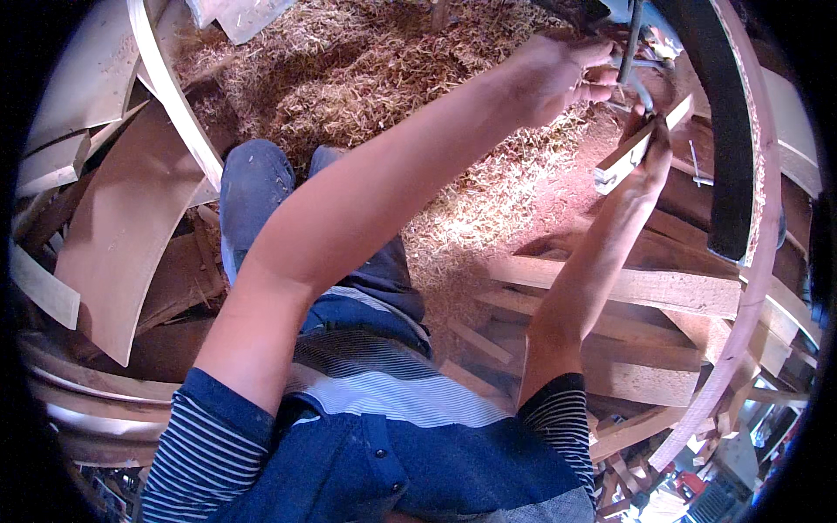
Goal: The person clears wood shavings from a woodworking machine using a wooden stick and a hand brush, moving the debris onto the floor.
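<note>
At the upper right, my left hand (575, 78) is closed, with its fingers curled at the grey metal rods (641, 64) there. Its fingertips lie beside an upright dark metal bar (634, 39); what exactly they grip is partly hidden. Just below, my right hand (654, 155) grips a short, pale wooden strip (626, 161) that is held tilted. The thumb and fingers lie across its upper part. A bent grey metal piece (643, 96) reaches down close to that strip, and I cannot tell if they touch.
Wood shavings (375, 78) cover the floor ahead. Stacked boards (654, 292) lie at the right, beneath my right forearm. A long curved wooden strip (760, 174) and a dark band (739, 157) arch along the right. Thin wood sheets (131, 227) lean at the left.
</note>
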{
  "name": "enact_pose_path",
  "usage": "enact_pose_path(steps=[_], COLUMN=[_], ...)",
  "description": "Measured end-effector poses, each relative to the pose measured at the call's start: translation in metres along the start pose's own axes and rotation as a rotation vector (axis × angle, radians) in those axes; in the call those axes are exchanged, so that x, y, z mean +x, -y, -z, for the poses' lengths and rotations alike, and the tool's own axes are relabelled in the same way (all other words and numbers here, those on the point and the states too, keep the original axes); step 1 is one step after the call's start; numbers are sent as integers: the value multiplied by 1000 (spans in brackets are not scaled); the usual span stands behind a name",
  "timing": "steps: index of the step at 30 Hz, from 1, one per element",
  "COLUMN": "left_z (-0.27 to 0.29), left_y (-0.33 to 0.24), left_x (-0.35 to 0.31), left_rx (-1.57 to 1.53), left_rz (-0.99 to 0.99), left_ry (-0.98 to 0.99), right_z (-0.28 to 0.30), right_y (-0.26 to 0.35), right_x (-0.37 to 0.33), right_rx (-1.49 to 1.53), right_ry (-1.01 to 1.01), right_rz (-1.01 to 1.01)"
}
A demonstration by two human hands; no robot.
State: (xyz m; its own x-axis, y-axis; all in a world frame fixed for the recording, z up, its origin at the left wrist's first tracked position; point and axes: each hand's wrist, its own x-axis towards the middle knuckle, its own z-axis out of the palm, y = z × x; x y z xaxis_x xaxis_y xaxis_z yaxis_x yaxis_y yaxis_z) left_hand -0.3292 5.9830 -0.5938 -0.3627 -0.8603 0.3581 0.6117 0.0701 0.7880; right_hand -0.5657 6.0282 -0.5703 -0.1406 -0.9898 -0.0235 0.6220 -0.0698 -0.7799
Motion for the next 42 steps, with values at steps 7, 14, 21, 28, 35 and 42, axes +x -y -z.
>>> enact_pose_path(steps=[7, 14, 21, 28, 35, 42], left_z=[-6, 3, 129, 219, 226, 213], left_y=[-24, 2, -4, -68, -92, -92], left_x=[44, 50, -140, -311, -359, -358], left_rx=[19, 134, 742, 1024, 1069, 1128], left_rz=[264, 181, 246, 429, 403, 414], left_ry=[-75, -71, -22, -421, -605, -674], right_z=[18, 57, 75, 125, 136, 106], right_y=[28, 43, 64, 102, 115, 73], right_x=[43, 136, 152, 188, 221, 193], right_rx=[54, 3, -125, -114, -354, -893], right_ry=[152, 181, -67, -431, -575, -498], right_rz=[8, 148, 85, 157, 120, 250])
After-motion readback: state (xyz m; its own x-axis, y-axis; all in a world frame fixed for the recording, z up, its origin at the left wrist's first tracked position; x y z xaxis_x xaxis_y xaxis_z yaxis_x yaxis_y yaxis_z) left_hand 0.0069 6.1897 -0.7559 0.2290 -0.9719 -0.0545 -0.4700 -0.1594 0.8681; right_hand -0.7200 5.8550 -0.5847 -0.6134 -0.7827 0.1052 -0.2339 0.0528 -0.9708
